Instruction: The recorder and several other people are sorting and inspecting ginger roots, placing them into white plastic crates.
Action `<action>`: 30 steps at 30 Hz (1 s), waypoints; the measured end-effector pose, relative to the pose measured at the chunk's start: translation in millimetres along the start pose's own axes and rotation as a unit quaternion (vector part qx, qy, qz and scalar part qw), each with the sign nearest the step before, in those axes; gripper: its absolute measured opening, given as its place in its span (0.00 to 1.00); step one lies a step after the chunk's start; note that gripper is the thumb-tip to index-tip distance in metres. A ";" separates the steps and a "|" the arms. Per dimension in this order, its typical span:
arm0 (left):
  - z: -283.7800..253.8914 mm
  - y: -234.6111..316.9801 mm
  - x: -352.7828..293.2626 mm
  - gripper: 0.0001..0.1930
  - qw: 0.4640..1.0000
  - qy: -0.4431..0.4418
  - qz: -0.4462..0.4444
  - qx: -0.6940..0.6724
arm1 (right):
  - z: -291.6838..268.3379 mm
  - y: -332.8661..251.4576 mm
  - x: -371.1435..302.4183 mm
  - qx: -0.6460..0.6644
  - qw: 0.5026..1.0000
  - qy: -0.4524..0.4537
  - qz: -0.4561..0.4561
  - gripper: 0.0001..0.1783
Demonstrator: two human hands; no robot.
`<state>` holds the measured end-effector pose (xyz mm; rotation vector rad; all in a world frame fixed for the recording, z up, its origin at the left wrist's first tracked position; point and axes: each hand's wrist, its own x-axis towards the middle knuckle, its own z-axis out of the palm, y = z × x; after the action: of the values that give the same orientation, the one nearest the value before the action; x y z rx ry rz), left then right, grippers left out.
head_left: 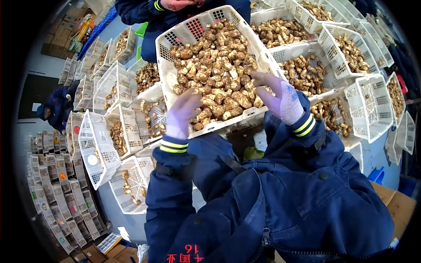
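Note:
A large white perforated plastic crate (258, 44) stands in front of me, heaped with brown-and-cream mushrooms (219, 70) that look like matsutake. My left hand (184, 113), in a pale purple-grey knit glove, reaches over the near left corner of the crate, its fingers stretched out at the mushrooms. Over the right side is my right hand (280, 98), gloved alike, with thumb and fingers apart and pointing inward. Neither hand shows a mushroom in its grasp. The left fingertips are slightly blurred against the pile.
Across the crate a person's bare hands (177, 4) are together at its far edge. Crates of mushrooms crowd both sides, among them one at right (307, 72) and one at left (118, 136). Stacked crates (61, 188) fill the lower left. A cardboard box (397, 210) sits at lower right.

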<state>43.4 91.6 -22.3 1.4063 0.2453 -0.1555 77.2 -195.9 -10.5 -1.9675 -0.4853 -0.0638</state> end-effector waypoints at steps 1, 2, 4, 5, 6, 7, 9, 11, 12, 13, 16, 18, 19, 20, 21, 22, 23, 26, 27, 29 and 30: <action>15.0 -11.8 13.7 0.20 0.963 -0.022 0.022 0.267 | 3.1 0.2 -0.6 -0.004 1.000 0.000 -0.005 0.20; 39.0 -5.7 9.3 0.23 0.912 -0.007 0.071 0.404 | 2.2 1.2 -0.6 -0.008 1.000 0.002 -0.010 0.20; 45.4 -26.1 37.2 0.23 0.750 -0.082 0.250 0.606 | 1.4 7.2 -0.4 -0.004 1.000 -0.001 -0.019 0.20; 59.9 -20.6 42.2 0.22 0.707 -0.099 0.172 0.679 | 0.1 8.0 -1.0 -0.005 1.000 -0.004 -0.011 0.20; 73.5 -15.0 45.7 0.22 0.654 -0.114 0.092 0.742 | -1.2 8.7 -0.9 -0.007 1.000 -0.008 -0.002 0.20; 74.9 -18.8 47.6 0.21 0.611 -0.098 0.081 0.782 | -0.9 6.8 -0.8 -0.024 1.000 -0.010 -0.002 0.20; 68.9 -24.2 53.2 0.16 0.595 -0.074 0.086 0.796 | -1.0 2.7 0.2 -0.018 1.000 -0.013 -0.004 0.20; 60.0 -27.6 60.4 0.16 0.645 -0.055 0.094 0.756 | -5.0 2.6 -0.1 -0.020 1.000 -0.014 0.000 0.20; 50.2 -29.4 60.3 0.16 0.695 -0.036 0.119 0.709 | -5.6 3.2 -0.9 -0.020 1.000 -0.013 0.000 0.20; 44.9 -27.9 60.1 0.18 0.715 -0.047 0.120 0.687 | -5.1 4.1 -2.4 -0.024 1.000 -0.013 -0.002 0.20; 30.2 -25.4 59.4 0.16 0.817 -0.032 0.021 0.575 | -2.3 5.8 -1.5 -0.029 0.999 -0.016 -0.012 0.19; 28.6 -32.1 56.5 0.17 0.794 -0.034 0.106 0.598 | 4.8 12.9 -1.4 -0.049 0.997 -0.033 -0.054 0.18; 31.2 -37.7 57.3 0.19 0.765 -0.038 0.191 0.615 | 11.6 16.7 -1.6 -0.075 0.995 -0.026 -0.066 0.18; 42.4 -32.5 54.0 0.20 0.728 -0.043 0.275 0.627 | 17.6 23.4 1.2 -0.134 0.987 -0.057 -0.075 0.20; 56.1 -26.9 55.0 0.20 0.754 -0.087 0.195 0.621 | 23.4 28.0 2.8 -0.160 0.978 -0.078 -0.111 0.19; 60.5 -31.8 55.9 0.19 0.740 -0.101 0.179 0.641 | 32.1 28.1 6.2 -0.184 0.966 -0.101 -0.150 0.19; 63.4 -35.6 57.1 0.19 0.723 -0.106 0.157 0.665 | 42.4 30.8 9.8 -0.203 0.955 -0.151 -0.152 0.17; 66.0 -37.5 66.2 0.26 0.712 -0.094 0.098 0.688 | 48.4 33.2 12.6 -0.209 0.946 -0.230 -0.095 0.19; 67.6 -36.0 69.7 0.27 0.699 -0.098 0.076 0.704 | 48.1 37.4 13.5 -0.232 0.937 -0.237 -0.112 0.15; 67.8 -34.5 75.7 0.27 0.687 -0.112 0.071 0.714 | 46.2 45.1 10.2 -0.228 0.941 -0.207 -0.142 0.13; 72.8 -26.4 79.9 0.25 0.671 -0.144 0.030 0.726 | 43.7 50.4 7.7 -0.225 0.944 -0.175 -0.167 0.12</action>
<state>119.4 18.6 -57.7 2.9516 -0.3178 -0.6058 95.1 -173.0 -71.1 -2.3315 -1.1193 -0.0395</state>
